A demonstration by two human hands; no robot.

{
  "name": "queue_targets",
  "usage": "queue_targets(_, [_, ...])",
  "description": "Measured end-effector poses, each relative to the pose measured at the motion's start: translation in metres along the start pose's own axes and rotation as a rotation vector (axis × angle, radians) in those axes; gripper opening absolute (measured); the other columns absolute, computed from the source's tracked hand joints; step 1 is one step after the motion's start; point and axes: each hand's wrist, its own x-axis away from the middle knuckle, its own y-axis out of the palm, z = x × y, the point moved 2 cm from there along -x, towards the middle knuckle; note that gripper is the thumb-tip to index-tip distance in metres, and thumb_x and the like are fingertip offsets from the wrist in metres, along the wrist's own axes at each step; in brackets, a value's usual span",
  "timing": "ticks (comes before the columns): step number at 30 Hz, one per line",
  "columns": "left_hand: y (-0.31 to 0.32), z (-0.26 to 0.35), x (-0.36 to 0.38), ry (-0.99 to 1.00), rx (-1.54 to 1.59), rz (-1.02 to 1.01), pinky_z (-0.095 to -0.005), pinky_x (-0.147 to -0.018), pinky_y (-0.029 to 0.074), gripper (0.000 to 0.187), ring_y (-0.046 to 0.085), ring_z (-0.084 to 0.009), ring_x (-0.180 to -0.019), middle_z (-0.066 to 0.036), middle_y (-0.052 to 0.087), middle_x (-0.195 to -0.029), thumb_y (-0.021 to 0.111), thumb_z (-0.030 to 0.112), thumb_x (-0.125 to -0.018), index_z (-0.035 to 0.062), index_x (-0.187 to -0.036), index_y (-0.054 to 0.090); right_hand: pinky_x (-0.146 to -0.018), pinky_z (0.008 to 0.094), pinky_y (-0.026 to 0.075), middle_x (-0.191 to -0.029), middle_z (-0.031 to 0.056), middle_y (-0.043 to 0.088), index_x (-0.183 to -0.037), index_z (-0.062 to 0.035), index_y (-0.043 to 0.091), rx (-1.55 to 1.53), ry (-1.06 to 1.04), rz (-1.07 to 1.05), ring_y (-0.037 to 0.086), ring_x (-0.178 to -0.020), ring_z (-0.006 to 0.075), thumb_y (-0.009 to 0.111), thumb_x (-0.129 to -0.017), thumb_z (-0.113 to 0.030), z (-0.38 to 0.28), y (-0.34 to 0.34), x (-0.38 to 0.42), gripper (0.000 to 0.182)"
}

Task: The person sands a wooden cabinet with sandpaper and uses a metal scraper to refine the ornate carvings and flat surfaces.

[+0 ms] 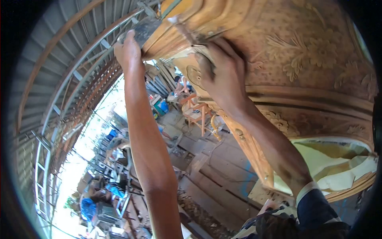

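Woodwork, carved, above floor; likely heavy, stiff, relief fragile. Left hand curled near its left corner, hold unclear; right hand part-closed at lower edge, contents blurred. Plain rim seems best hold.

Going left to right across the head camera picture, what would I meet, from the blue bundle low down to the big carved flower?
Blue bundle → left hand → seated person in the background → right hand → big carved flower.
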Motion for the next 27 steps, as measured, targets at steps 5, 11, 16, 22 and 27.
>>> queue_targets(5, [0.003,0.007,0.012,-0.065,0.036,0.096,-0.042,-0.1,0.047,0.064,0.065,-0.0366,-0.113,-0.032,0.064,-0.127,0.073,0.028,-0.086,-0.0185,-0.126,0.057,-0.066,0.0413,0.052,-0.086,0.0187,0.069,-0.098,0.0023,0.068,-0.126,-0.02,0.054,0.07,-0.076,0.0354,0.071,-0.092,-0.008,-0.013,-0.003,-0.027,0.012])
queue_targets(11, [0.004,0.005,0.009,-0.033,-0.032,0.014,-0.0414,-0.09,0.053,0.067,0.065,-0.0311,-0.106,-0.029,0.061,-0.124,0.073,0.026,-0.091,-0.0206,-0.132,0.049,-0.058,0.0351,0.052,-0.072,0.0134,0.072,-0.088,0.0023,0.071,0.124,-0.026,0.052,0.07,-0.059,0.0241,0.073,-0.094,-0.012,0.001,0.005,-0.024,0.016])
queue_targets(16, [0.003,0.013,0.013,0.006,-0.121,0.003,-0.0409,-0.099,0.048,0.07,0.063,-0.0304,-0.11,-0.028,0.061,-0.13,0.075,0.028,-0.089,-0.0195,-0.133,0.051,-0.06,0.0258,0.051,-0.076,0.0018,0.074,-0.096,0.0036,0.073,-0.182,-0.038,0.207,0.062,-0.065,0.0047,0.076,-0.094,-0.008,-0.006,0.005,-0.033,0.012])
queue_targets(22, [0.002,0.025,0.029,0.033,-0.106,0.119,-0.0437,-0.104,0.048,0.061,0.066,-0.0473,-0.117,-0.04,0.065,-0.122,0.069,0.029,-0.081,-0.0223,-0.114,0.063,-0.058,0.0256,0.049,-0.071,0.0028,0.071,-0.094,0.0028,0.075,0.012,0.02,0.071,0.061,-0.062,0.0046,0.076,-0.093,-0.016,0.004,0.008,-0.013,0.018])
queue_targets(27, [0.005,0.007,0.011,0.035,-0.095,0.092,-0.045,-0.106,0.047,0.061,0.065,-0.0499,-0.117,-0.041,0.064,-0.121,0.067,0.03,-0.081,-0.0222,-0.112,0.064,-0.055,0.0252,0.049,-0.071,0.0027,0.07,-0.096,0.0009,0.076,0.024,-0.1,0.131,0.062,-0.06,0.0055,0.074,-0.094,-0.012,-0.006,0.003,-0.039,0.013])
